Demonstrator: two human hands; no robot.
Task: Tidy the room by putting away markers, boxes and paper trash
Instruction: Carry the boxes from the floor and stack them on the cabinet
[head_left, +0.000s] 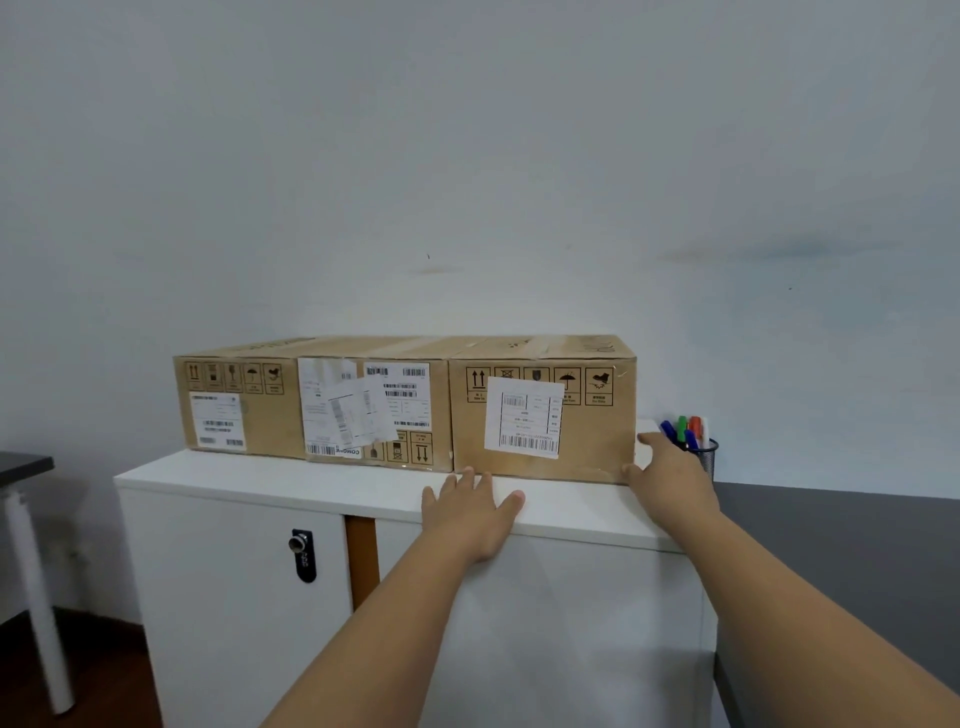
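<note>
Labelled brown right box (545, 415); left hand (470, 512) flat, grip apart; right hand (670, 467) likewise.

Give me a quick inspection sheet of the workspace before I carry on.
Surface: white cabinet top, mostly taken up by boxes.
Job's things: three cardboard boxes in a row against the wall, left box, middle box, right box; markers upright in a mesh cup.
Clutter: nothing seen.
Grippers: left hand flat on the cabinet edge; right hand at the right box's corner, open.
Cables: nothing seen.
Surroundings: cabinet lock, dark table at left.
</note>
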